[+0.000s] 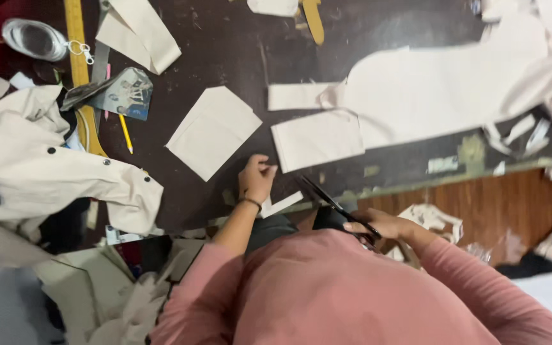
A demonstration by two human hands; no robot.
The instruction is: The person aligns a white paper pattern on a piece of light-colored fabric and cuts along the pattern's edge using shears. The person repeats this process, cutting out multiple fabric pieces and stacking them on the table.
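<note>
My left hand [257, 180] rests at the near edge of the dark worktable [225, 57], fingers curled and pinched on a small cream fabric scrap [267, 167]. A narrow cream strip [283, 204] lies just below that wrist. My right hand [378, 227] is close to my body and grips black scissors [327, 199], whose blades point up and left toward a rectangular cream fabric piece [317, 139]. The two hands are apart, with the scissor tips between them.
A folded cream square [213, 131] lies left of my hand and a large cut cream panel [442, 86] at the right. A cream jacket with black buttons [39, 166], a yellow ruler [78, 57] and a pencil [126, 134] sit at the left. Scraps litter the wooden floor [493, 204].
</note>
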